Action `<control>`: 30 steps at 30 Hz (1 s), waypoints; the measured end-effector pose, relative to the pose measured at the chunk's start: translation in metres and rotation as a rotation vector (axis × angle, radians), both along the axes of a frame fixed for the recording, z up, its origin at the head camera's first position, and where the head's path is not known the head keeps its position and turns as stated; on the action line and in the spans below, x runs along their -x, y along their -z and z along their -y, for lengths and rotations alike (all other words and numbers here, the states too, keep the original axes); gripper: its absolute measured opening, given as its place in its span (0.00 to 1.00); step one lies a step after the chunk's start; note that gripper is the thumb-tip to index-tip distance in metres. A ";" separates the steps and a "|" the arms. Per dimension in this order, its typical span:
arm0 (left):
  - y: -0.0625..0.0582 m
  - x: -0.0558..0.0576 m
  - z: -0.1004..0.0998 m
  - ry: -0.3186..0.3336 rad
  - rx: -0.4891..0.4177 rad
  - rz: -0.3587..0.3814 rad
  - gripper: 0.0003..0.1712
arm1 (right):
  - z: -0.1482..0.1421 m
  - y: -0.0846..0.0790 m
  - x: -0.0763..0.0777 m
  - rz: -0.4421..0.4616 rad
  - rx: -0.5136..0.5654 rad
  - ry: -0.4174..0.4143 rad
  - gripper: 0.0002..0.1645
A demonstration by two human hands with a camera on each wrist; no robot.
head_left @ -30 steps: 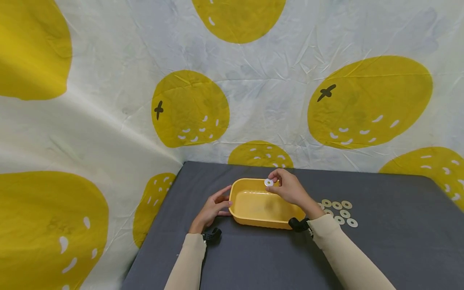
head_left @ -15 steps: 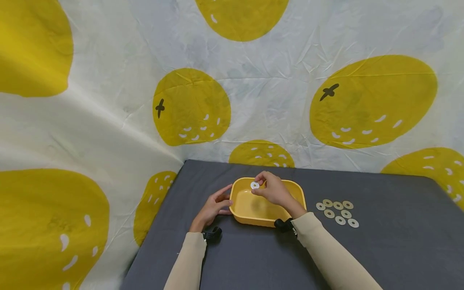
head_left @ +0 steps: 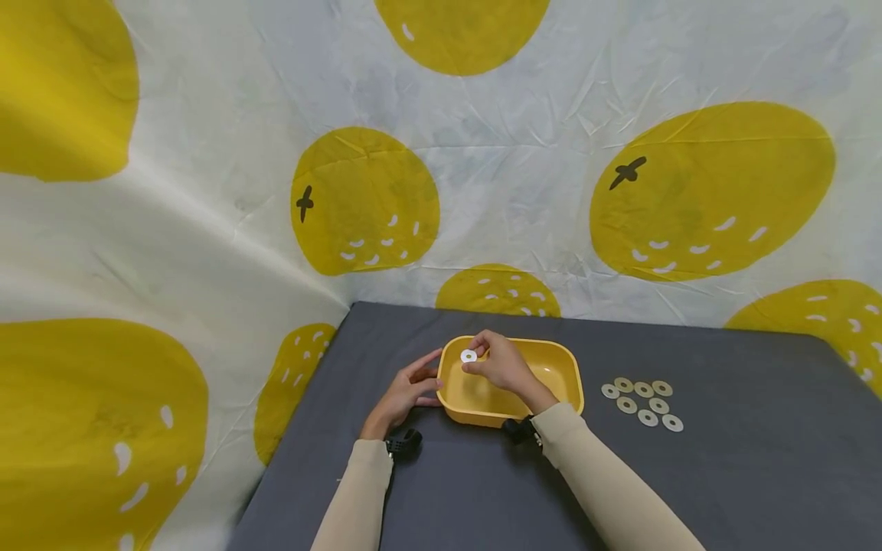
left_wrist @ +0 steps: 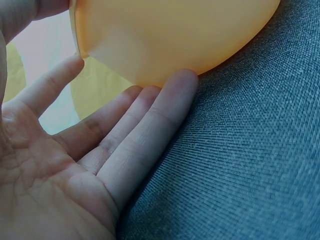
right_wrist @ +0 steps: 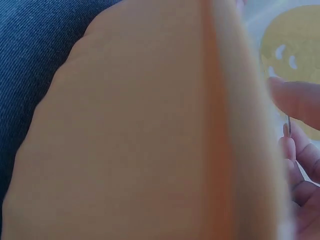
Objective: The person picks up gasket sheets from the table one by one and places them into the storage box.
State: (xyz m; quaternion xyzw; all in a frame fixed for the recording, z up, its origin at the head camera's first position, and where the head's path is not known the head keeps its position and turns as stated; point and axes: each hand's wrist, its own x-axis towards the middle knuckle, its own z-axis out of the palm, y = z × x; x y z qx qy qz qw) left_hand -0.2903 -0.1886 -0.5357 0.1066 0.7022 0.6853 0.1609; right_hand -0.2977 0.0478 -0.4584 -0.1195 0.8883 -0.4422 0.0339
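Note:
A yellow rectangular plastic tub (head_left: 475,418) with rounded corners stands on the grey tabletop. My left hand (head_left: 400,398) holds its left end, thumb at the rim and fingers spread; in the left wrist view, fingertips (left_wrist: 181,82) touch the underside of the tub's wall. My right hand (head_left: 503,364) pinches a flat round washer (head_left: 464,357) with a centre hole between thumb and fingers, above the left part of the tub. The right wrist view shows the tub's wall (right_wrist: 115,125) close up, the washer (right_wrist: 288,125) edge-on behind it.
Several flat washers (head_left: 626,410) lie in a loose group on the grey table (head_left: 751,428), right of the tub. A white cloth backdrop (head_left: 510,191) with big yellow fruit prints hangs behind the table and along its left side.
My right hand has moved left over the tub with the washer, from near the middle of its far rim to its left part. The left hand stays at the tub's left end.

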 end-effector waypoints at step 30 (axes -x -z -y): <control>-0.001 0.000 -0.001 0.003 0.002 0.000 0.39 | 0.014 0.030 0.017 0.134 0.127 0.067 0.19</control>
